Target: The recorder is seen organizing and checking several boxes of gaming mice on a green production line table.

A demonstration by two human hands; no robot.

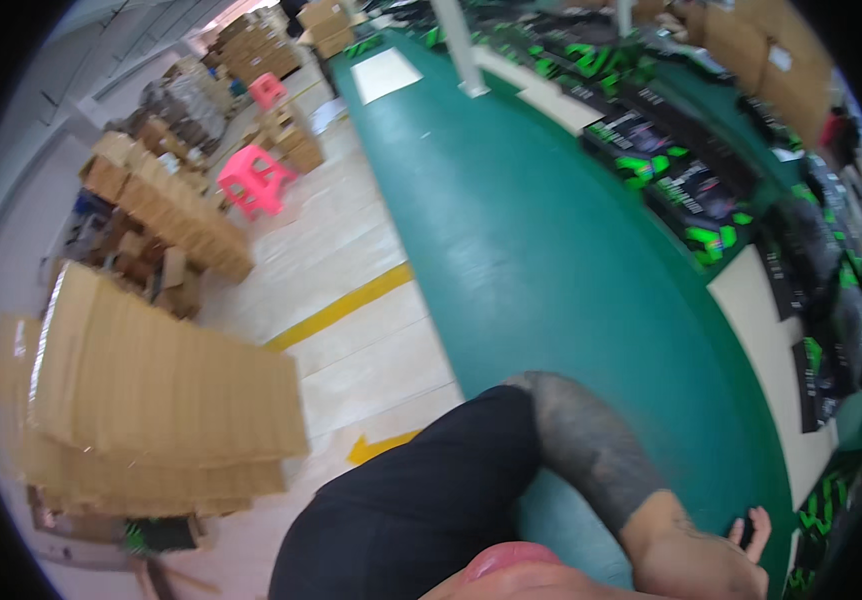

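My left arm comes in from the lower edge in a black sleeve, its forearm dark with tattoos and bent across the green tabletop (511,230). At the lower right my left hand (744,560) is over the green surface, close to the stacked boxes there. Two of its fingertips show, a little apart, and I see nothing held between them. The rest of that hand is partly cut off and blurred. Nearest to it are black boxes with bright green markings (831,515). My right hand is out of the picture.
More black-and-green boxes (696,200) line the right side, beside a pale strip (766,350). A white sheet (386,75) lies at the far end, near a white post (459,45). To the left stand flat cardboard stacks (161,380), carton rows (171,205) and pink stools (256,180).
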